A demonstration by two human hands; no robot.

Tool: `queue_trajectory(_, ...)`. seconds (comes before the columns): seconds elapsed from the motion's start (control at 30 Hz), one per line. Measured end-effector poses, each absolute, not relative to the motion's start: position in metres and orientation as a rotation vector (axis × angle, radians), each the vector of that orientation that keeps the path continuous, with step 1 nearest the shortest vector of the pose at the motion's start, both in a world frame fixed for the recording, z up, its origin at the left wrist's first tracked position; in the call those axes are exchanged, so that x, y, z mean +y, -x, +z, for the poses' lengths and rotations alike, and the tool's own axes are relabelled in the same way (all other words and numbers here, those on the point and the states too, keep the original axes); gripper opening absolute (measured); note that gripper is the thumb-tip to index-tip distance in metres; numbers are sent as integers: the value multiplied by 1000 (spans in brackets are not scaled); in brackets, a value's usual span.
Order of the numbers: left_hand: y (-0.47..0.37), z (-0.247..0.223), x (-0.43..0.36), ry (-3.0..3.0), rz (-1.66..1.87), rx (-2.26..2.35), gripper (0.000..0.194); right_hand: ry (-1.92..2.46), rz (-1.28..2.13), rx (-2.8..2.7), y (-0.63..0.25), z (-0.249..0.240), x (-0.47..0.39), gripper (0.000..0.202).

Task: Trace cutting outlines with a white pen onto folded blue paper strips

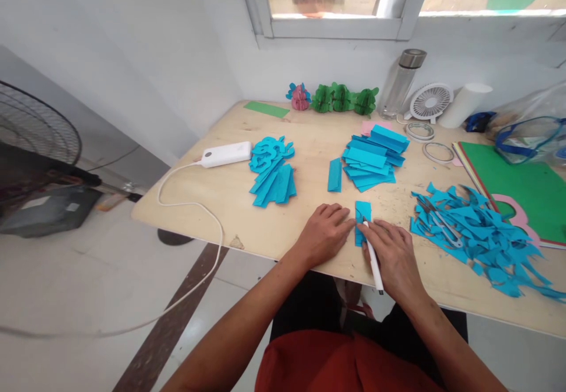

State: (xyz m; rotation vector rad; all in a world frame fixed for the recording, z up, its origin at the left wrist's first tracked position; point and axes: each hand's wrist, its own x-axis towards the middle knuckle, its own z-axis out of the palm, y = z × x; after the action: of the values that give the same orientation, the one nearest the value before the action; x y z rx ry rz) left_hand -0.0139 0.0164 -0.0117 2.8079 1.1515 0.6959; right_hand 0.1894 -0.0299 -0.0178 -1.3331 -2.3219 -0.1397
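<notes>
A folded blue paper strip (363, 239) lies upright on the table before me, with a curved line drawn near its top. My right hand (394, 256) is closed around a white pen (374, 262), its tip on the strip. Flat on the table, my left hand (326, 231) has its fingertips at the strip's left edge. Just beyond, a single folded blue piece (335, 175) lies beside a heap of folded blue papers (374, 156). To the left are a fan of folded blue papers (275, 187) and blue cut-out shapes (269, 153).
Blue paper scraps (495, 244) with scissors (444, 227) among them cover the right side. Green sheets (522, 185), tape rolls (437, 152), a small fan (430, 102) and a glass bottle (400, 85) stand behind. A white power bank (226, 154) trails a cable off the left edge.
</notes>
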Motion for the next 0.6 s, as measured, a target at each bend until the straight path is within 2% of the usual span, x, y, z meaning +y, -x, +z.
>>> queue_trajectory(0.6, 19, -16, 20, -2457, 955, 1118, 25, 1366, -114, -2315, -188, -13, -32, 42)
